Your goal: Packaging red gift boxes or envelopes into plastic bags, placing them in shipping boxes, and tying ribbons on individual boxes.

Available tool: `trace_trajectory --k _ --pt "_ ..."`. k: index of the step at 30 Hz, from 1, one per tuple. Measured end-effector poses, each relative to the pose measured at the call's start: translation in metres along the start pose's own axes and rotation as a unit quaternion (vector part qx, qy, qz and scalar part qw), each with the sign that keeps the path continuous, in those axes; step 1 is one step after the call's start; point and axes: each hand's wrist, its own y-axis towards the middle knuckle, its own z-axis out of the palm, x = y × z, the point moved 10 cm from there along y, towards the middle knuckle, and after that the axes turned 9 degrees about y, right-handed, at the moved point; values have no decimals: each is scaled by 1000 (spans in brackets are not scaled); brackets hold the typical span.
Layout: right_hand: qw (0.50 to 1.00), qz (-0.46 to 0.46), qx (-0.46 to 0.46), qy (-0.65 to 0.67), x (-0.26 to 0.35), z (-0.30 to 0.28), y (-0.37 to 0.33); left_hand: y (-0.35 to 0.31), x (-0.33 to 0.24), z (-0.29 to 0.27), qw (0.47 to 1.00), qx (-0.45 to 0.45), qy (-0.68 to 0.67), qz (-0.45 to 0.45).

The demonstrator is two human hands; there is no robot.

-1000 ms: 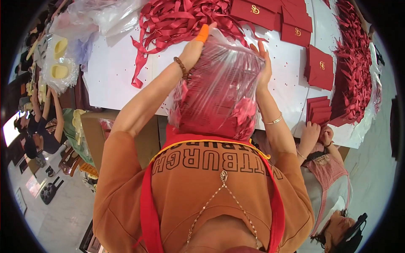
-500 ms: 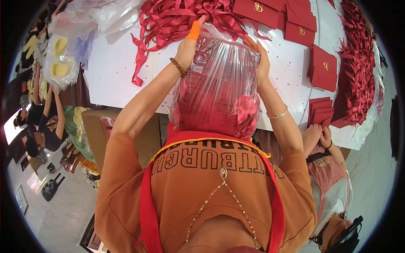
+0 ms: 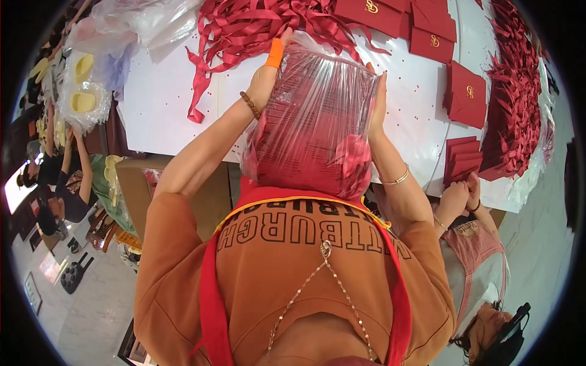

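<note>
A clear plastic bag [image 3: 314, 116] packed with a tight stack of thin red folded pieces stands against my red apron, at the table's near edge. A bunched pinkish-red ribbon shows through its lower right part. My left hand [image 3: 268, 73] presses along the bag's left side, an orange wrap round its thumb and a beaded bracelet at the wrist. On the opposite side, my right hand [image 3: 378, 104] is pressed against the bag, which is gripped between both hands. The bag's crumpled upper end lies toward the table's far side. Some fingertips are hidden behind the plastic.
Loose red ribbons [image 3: 244, 30] heap beyond the bag on the white table [image 3: 159, 122]. Red pouches [image 3: 467, 94] with gold marks lie to the right, beside a long ribbon pile [image 3: 516, 104]. A co-worker's hands [image 3: 459, 198] work at the right edge. A cardboard box [image 3: 137, 189] stands left.
Both hands have shifted slightly on the bag, and its upper end sits a little more spread. The co-worker's hands at the right have moved slightly.
</note>
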Motion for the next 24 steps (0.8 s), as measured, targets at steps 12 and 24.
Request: trace_trajectory --k 12,24 --pt "995 86 34 -40 -10 -17 -21 -32 12 5 996 -6 -39 -81" --pt "997 -53 -3 -47 -4 -3 -28 -40 22 -2 985 6 58 -161"
